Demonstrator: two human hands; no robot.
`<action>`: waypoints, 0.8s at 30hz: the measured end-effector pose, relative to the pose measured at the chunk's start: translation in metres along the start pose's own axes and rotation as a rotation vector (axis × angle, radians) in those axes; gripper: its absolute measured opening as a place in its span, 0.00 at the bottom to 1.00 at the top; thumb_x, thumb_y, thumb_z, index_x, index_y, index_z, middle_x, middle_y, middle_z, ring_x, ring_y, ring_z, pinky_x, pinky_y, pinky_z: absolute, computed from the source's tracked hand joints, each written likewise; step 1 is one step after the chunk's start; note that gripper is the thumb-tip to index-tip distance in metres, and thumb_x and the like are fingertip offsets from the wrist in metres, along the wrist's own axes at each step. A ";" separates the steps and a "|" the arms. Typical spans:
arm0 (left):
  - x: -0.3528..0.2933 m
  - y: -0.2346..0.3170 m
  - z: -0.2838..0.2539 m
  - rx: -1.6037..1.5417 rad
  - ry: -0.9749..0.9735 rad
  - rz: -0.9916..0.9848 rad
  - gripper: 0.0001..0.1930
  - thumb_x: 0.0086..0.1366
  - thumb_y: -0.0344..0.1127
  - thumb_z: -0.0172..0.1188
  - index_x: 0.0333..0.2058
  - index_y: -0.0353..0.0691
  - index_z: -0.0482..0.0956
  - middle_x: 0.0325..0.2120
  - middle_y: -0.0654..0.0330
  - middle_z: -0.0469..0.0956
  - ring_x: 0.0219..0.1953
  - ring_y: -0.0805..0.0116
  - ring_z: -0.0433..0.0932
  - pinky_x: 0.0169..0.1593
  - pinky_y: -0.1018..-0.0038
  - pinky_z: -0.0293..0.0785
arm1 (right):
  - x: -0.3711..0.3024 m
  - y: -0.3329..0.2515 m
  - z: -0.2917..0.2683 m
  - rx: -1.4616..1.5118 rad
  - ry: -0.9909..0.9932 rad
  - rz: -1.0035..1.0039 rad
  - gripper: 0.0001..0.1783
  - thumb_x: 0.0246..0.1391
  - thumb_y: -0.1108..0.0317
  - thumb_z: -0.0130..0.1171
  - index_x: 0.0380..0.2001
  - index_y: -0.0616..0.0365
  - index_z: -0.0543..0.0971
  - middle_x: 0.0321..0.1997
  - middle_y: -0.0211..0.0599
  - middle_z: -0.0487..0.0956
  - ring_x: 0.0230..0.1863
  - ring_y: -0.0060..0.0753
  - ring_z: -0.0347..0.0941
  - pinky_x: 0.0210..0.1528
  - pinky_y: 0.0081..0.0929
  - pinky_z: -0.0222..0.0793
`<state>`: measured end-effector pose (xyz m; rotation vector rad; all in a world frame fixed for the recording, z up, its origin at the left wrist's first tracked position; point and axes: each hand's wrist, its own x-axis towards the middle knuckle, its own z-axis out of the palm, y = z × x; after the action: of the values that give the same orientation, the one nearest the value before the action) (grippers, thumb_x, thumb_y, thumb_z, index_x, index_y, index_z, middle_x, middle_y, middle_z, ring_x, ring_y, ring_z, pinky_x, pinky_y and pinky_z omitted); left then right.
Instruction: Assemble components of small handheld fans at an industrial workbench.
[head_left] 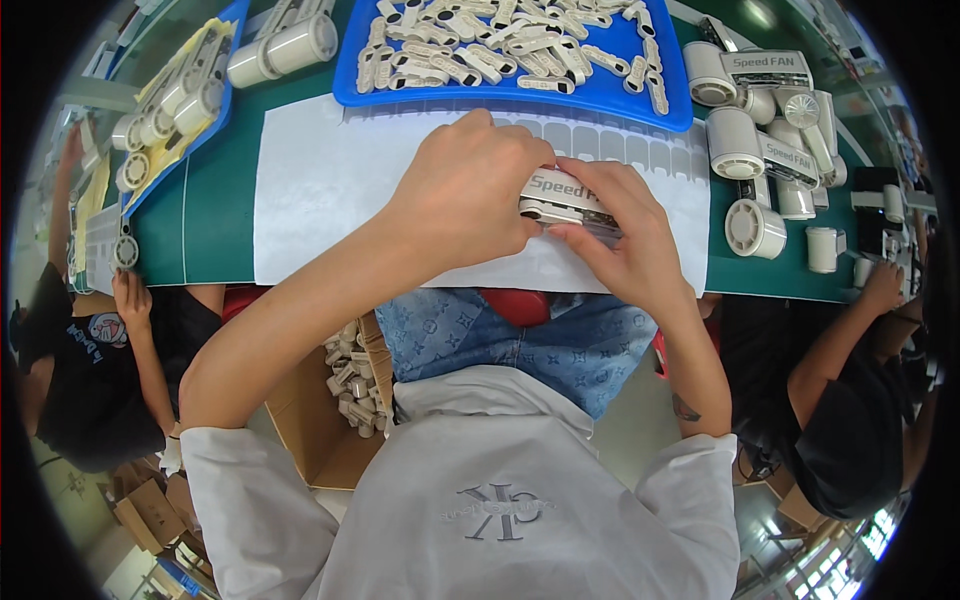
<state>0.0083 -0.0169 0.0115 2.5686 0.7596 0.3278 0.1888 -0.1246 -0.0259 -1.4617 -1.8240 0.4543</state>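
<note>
A white handheld fan body (562,198) with grey lettering along its side lies crosswise between my two hands, above the near part of a white sheet (325,190). My left hand (468,190) grips its left end, thumb low and fingers curled over the top. Around the right end, my right hand (632,232) closes with its thumb below and index finger along the top. An opening with inner parts faces me along its lower edge. Just beyond my hands lies a sheet of rounded grey stickers (640,152), partly hidden by them.
A blue tray (510,98) of small white parts stands at the back. White fans (733,145) are heaped at right; more (285,50) lie at left near a yellow-lined blue tray (222,98). A cardboard box (308,420) of parts sits below. Co-workers sit on both sides.
</note>
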 end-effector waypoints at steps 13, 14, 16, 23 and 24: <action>0.002 -0.010 -0.001 -0.039 -0.033 0.080 0.24 0.45 0.35 0.76 0.44 0.42 0.84 0.40 0.57 0.81 0.39 0.54 0.75 0.45 0.66 0.74 | 0.000 0.002 -0.001 0.165 0.054 0.106 0.28 0.48 0.66 0.71 0.54 0.59 0.78 0.48 0.43 0.77 0.46 0.45 0.74 0.49 0.33 0.71; 0.002 -0.013 -0.003 -0.149 0.053 0.126 0.23 0.45 0.33 0.75 0.44 0.41 0.83 0.42 0.55 0.80 0.43 0.54 0.76 0.48 0.66 0.74 | 0.002 0.000 -0.002 0.143 0.057 0.095 0.28 0.49 0.66 0.71 0.54 0.59 0.78 0.48 0.43 0.76 0.45 0.44 0.74 0.48 0.33 0.71; -0.002 -0.018 -0.001 -0.269 0.118 0.172 0.23 0.46 0.31 0.75 0.44 0.40 0.83 0.45 0.54 0.79 0.46 0.54 0.76 0.51 0.67 0.73 | 0.000 0.000 -0.002 0.125 0.065 0.105 0.27 0.50 0.65 0.70 0.55 0.59 0.78 0.47 0.43 0.75 0.45 0.43 0.74 0.48 0.32 0.71; -0.011 -0.028 0.007 -0.341 0.209 0.188 0.21 0.46 0.27 0.73 0.42 0.41 0.83 0.47 0.56 0.78 0.50 0.58 0.77 0.53 0.67 0.73 | -0.004 -0.006 0.001 0.049 0.062 0.096 0.30 0.52 0.66 0.69 0.57 0.63 0.75 0.46 0.45 0.74 0.46 0.45 0.71 0.48 0.34 0.69; -0.010 -0.027 0.007 -0.360 0.178 0.154 0.21 0.45 0.28 0.74 0.42 0.41 0.84 0.46 0.56 0.78 0.49 0.58 0.77 0.52 0.67 0.73 | -0.007 -0.007 0.003 -0.063 0.097 0.027 0.30 0.52 0.67 0.68 0.58 0.64 0.74 0.47 0.45 0.74 0.47 0.46 0.70 0.49 0.34 0.68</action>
<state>-0.0103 -0.0047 -0.0082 2.2788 0.5073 0.6833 0.1821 -0.1322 -0.0257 -1.5258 -1.7585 0.3360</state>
